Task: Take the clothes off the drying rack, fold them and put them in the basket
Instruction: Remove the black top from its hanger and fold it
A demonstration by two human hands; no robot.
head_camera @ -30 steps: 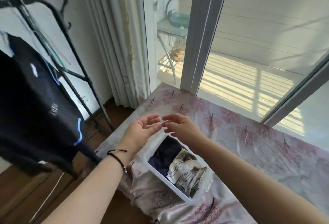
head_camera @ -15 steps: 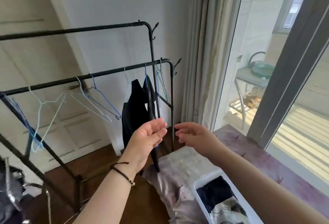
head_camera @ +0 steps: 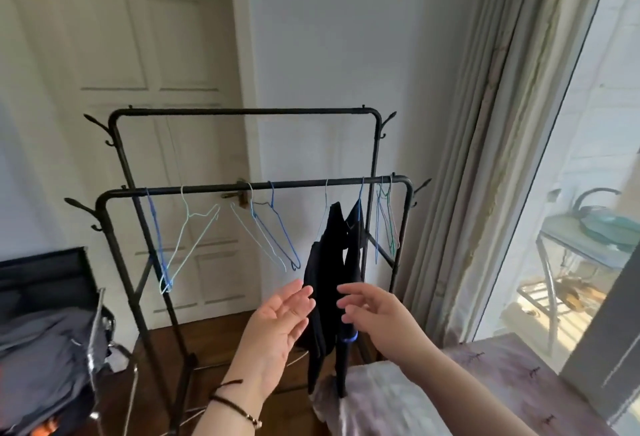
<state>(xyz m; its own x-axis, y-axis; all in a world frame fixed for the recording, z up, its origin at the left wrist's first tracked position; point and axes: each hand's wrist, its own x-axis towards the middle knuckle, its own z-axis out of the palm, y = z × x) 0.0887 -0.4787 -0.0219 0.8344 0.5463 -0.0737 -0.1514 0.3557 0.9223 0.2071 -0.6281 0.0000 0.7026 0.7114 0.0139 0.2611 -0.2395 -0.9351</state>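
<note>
A black metal drying rack (head_camera: 214,187) with two rails stands ahead of me. From the right part of its front rail hangs a black garment (head_camera: 334,262) on hangers. Several bare wire hangers (head_camera: 277,228) dangle along the same rail. My left hand (head_camera: 277,325), fingers straight and palm turned inward, is just left of the garment's lower part. On the other side my right hand (head_camera: 377,314) is held up with relaxed fingers close to the cloth. Neither hand holds anything. The basket is out of view.
A surface covered in a pink patterned cloth (head_camera: 485,397) lies at the lower right. A dark chair with grey clothing (head_camera: 45,359) stands at the lower left. A white door (head_camera: 145,89) is behind the rack; curtains (head_camera: 485,124) and a glass balcony door are at the right.
My view has swung left and up, from the basket on the covered surface to the rack. Both hands stayed raised and now flank the hanging black garment.
</note>
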